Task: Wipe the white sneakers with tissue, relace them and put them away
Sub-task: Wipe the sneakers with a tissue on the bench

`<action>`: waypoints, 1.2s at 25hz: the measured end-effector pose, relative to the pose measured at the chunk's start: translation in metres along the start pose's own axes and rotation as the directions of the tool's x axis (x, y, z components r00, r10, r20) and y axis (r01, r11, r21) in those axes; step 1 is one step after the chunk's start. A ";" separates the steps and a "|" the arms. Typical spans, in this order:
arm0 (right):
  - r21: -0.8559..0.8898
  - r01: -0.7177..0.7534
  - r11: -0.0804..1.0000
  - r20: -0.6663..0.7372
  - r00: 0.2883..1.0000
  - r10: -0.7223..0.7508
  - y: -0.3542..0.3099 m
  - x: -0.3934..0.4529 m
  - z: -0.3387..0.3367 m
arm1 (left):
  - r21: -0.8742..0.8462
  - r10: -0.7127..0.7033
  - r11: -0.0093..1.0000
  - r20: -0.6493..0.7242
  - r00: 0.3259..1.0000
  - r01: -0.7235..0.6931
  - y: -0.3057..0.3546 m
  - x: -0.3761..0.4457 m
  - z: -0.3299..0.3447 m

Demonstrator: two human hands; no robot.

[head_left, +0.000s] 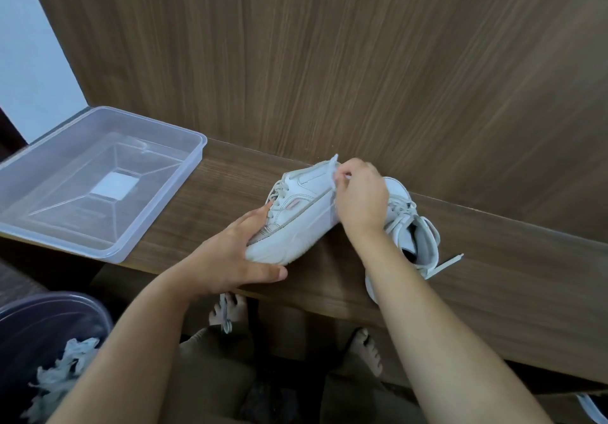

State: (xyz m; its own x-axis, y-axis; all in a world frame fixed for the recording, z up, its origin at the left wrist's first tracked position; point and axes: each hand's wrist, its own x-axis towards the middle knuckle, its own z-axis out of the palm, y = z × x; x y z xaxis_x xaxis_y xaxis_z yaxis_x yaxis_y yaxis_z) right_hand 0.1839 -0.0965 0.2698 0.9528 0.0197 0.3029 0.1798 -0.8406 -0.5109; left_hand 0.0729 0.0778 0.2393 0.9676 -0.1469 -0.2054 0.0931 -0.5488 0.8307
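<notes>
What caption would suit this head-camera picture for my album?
Left hand steadies a white sneaker on the wooden shelf while the right hand pinches a tissue at its heel.

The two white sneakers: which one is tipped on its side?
The left sneaker, held by both hands, is tipped with its sole facing the person. The right sneaker, partly behind the right forearm, stands upright with its opening upward.
</notes>
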 end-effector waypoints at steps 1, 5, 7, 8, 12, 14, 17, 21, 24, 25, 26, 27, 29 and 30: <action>0.033 0.097 0.995 0.026 0.995 -0.098 -0.006 -0.019 -0.002 | -0.029 -0.014 0.999 -0.006 1.000 0.014 0.000 0.000 0.000; 0.079 0.303 0.950 0.024 0.952 -0.306 0.000 -0.085 -0.008 | 0.027 0.040 0.999 0.025 0.999 -0.040 -0.001 -0.001 0.001; 0.033 0.199 0.980 -0.056 0.979 -0.196 0.006 -0.062 -0.003 | 0.020 0.019 1.000 0.016 1.000 -0.019 0.002 -0.001 0.001; 0.011 0.123 0.992 -0.077 0.990 -0.122 0.008 -0.045 0.002 | 0.004 0.005 1.000 0.001 1.000 -0.005 0.002 -0.001 0.001; -0.061 -0.210 0.976 0.032 0.977 0.213 0.017 0.024 0.014 | 0.074 0.038 0.997 -0.048 0.998 -0.034 0.006 -0.005 0.006; -0.128 -0.277 0.952 0.179 0.938 0.297 0.025 0.039 0.007 | 0.271 0.039 0.962 -0.070 0.997 -0.018 0.006 -0.008 0.006; -0.181 -0.249 0.952 0.300 0.907 0.294 0.027 0.022 -0.007 | 0.573 -0.003 0.806 -0.245 0.970 0.147 -0.001 -0.003 0.001; -0.160 -0.165 0.973 0.323 0.923 0.209 0.013 -0.049 -0.018 | 0.452 -0.078 0.863 -0.324 0.943 0.227 0.007 0.012 0.007; -0.072 -0.147 0.986 0.372 0.914 0.163 0.005 -0.094 -0.030 | 0.189 -0.083 0.969 -0.362 0.929 0.160 0.022 0.011 0.017; -0.043 -0.161 0.986 0.382 0.909 0.165 0.007 -0.099 -0.034 | 0.066 -0.087 0.990 -0.385 0.919 0.121 0.027 0.009 0.021; -0.007 -0.180 0.984 0.355 0.919 0.171 0.011 -0.099 -0.036 | -0.071 -0.105 0.994 -0.408 0.907 0.083 0.033 0.007 0.025; 0.049 -0.195 0.980 0.291 0.941 0.172 0.014 -0.096 -0.036 | -0.205 -0.138 0.977 -0.426 0.894 0.052 0.039 0.005 0.030; 0.219 -0.184 0.958 0.150 0.977 0.154 0.013 -0.092 -0.028 | -0.379 -0.211 0.925 -0.460 0.862 0.024 0.050 0.008 0.041; 0.314 -0.175 0.933 0.108 0.983 0.149 0.011 -0.093 -0.022 | -0.367 -0.232 0.929 -0.482 0.845 0.046 0.054 0.012 0.048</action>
State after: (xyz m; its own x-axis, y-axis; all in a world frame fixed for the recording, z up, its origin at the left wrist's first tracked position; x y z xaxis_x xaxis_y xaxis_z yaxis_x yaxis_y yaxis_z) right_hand 0.0916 -0.1189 0.2534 0.9897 -0.0473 0.1352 0.0773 -0.6180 -0.7823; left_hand 0.0782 0.0071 0.2570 0.9088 0.4006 -0.1169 0.2171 -0.2145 0.9523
